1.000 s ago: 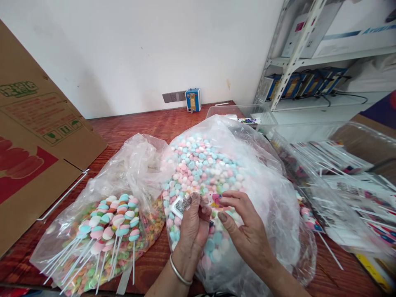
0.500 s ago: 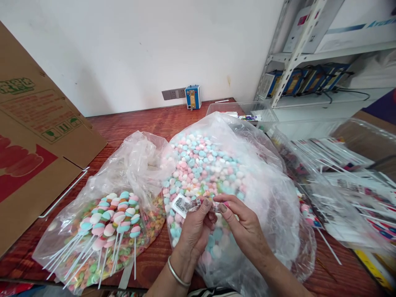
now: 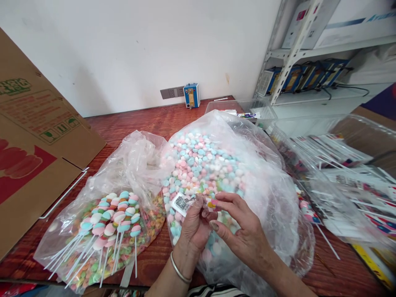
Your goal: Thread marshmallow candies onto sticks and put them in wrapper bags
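1. A small printed packet [image 3: 181, 203] is pinched firmly between the thumb and fingers of the left hand [image 3: 194, 229], its white label left sticking out
2. The right hand [image 3: 243, 233] is held just beside it, thumb and forefinger parted; whether the packet's coloured end is touched by the forefinger cannot be told
3. The packet is held above a large clear bag [image 3: 272, 206], filled with pink, blue and white sweets [image 3: 198, 152]
4. To the left, stacked sweets on white sticks [image 3: 111, 218] are laid on a second bag [image 3: 134, 154] of ring-shaped sweets
5. The wooden table [image 3: 130, 119] is flanked at left by a cardboard box [image 3: 37, 161]
6. At right, labelled packets [image 3: 331, 150] are held in a clear plastic bin [image 3: 312, 185]
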`<state>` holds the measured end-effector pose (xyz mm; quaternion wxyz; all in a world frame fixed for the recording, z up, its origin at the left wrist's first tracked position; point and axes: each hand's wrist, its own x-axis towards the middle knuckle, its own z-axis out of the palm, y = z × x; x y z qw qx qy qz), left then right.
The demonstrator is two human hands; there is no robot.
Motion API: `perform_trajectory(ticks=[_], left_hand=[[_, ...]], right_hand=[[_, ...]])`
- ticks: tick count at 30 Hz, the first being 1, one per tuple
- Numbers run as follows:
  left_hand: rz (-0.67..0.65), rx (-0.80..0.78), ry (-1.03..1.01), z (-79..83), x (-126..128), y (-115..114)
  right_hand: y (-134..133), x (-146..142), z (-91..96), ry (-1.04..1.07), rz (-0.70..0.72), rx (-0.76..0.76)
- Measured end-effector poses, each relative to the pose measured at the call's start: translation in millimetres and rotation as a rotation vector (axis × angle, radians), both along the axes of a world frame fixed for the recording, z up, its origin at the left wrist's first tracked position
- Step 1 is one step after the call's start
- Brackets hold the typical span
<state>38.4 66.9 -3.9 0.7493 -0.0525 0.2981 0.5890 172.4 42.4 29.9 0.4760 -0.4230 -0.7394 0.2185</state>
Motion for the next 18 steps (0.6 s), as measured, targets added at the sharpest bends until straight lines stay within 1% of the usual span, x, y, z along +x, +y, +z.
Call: perform_trajectory(ticks=[5, 8, 11, 14, 18], left_hand=[[-0.002, -0.029, -0.145, 1.0, -3, 2], [0.002, -0.039, -0.184, 2.3, -5, 1], [0.011, -0.032, -0.171, 5.7, -6, -1], [0.018, -0.018, -0.102, 9.2, -4, -3], [0.015, 0.008, 0.004, 12.0, -5, -6]], right_hand=[[-5, 2, 5.6, 0.071, -0.044, -0.001], [-7, 2, 8.6, 0.086, -0.040, 0.008], [-8, 0, 10.1, 0.066, -0.028, 0.014], [-9, -7, 8.6, 0.017, -0.009, 0.018], [-11, -16, 5.1, -0.084, -0.017, 0.133]])
